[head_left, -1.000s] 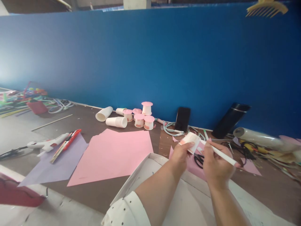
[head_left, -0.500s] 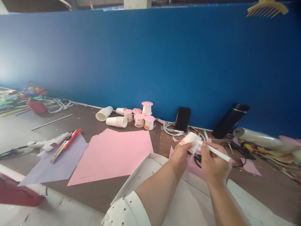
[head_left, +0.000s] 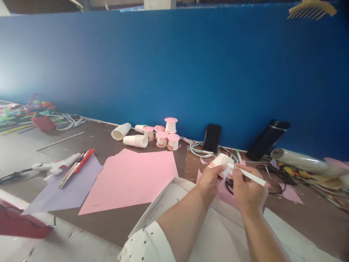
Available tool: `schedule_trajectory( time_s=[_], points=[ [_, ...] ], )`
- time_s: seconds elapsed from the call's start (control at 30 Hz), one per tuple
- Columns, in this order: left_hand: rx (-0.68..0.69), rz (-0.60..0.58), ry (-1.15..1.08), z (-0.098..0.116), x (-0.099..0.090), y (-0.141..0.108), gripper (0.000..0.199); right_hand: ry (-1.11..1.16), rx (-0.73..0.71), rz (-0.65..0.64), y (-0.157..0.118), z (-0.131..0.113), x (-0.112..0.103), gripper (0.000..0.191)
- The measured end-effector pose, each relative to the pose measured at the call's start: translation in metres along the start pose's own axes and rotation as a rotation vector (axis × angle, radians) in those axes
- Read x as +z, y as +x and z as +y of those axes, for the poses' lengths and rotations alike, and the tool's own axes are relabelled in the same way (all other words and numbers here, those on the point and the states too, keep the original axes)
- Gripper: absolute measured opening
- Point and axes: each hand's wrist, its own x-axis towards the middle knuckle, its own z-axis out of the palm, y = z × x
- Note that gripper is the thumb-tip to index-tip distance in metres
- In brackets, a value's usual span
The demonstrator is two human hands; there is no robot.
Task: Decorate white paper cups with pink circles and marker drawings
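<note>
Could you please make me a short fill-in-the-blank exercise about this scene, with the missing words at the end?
1. The right hand holds a white marker, and the left hand holds a paper ____.
2. The large sheet beside the purple paper is ____ in colour.
3. The wall behind the table is ____ in colour.
4. Seen from the camera, the phone is to the ____ of the black bottle.

Missing words: cup; pink; blue; left.

Black looped handle (head_left: 227, 186), partly hidden
Below the black rectangular phone (head_left: 212, 138), the bare right hand (head_left: 250, 189) masks part; far left of the phone, thin multicoloured strips (head_left: 15, 126) blur.
</note>
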Motion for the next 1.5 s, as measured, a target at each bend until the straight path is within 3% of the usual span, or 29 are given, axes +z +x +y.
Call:
schedule_trajectory(
  time_s=[0.4,0.6,0.77,1.0,1.5],
  points=[
    [0.019,-0.033,-0.005,-0.001,-0.001,0.002,0.034,0.010,-0.006,-0.024,0.000,0.000,0.000,0.022],
    [-0.018,0.018,0.010,-0.001,-0.005,0.004,0.037,0.199,-0.093,0.071,-0.003,0.007,0.002,0.031],
    [-0.011,-0.023,-0.003,-0.002,-0.006,0.005,0.037,0.224,-0.089,0.031,-0.002,0.011,0.005,0.030],
    [-0.002,-0.031,0.036,-0.002,-0.001,0.002,0.035,0.165,-0.025,-0.018,-0.004,0.004,0.005,0.026],
    [0.026,0.002,0.149,-0.006,-0.004,0.004,0.030,0.029,-0.069,-0.012,-0.004,0.002,0.005,0.021]
  ],
)
